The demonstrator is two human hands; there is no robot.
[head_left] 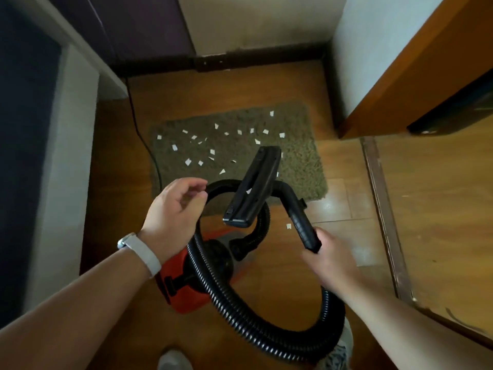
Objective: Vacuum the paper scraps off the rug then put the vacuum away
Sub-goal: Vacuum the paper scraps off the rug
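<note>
A red and black canister vacuum point(184, 287) sits on the wooden floor below my arms. Its ribbed black hose point(266, 332) loops around to a black handle point(304, 225), which my right hand point(330, 257) grips. The flat black nozzle head point(253, 190) is raised in the air, underside up, with a scrap stuck to it. My left hand point(176, 206) hovers beside the hose loop, fingers loosely curled, holding nothing. Ahead lies a green-brown rug point(298, 156) strewn with several white paper scraps point(213, 140).
A black power cord point(141, 129) runs along the rug's left edge toward the back wall. A white cabinet stands at the left, a wooden door point(416, 62) at the right, with a threshold strip point(384, 209). One scrap point(289, 226) lies on the floor near the handle.
</note>
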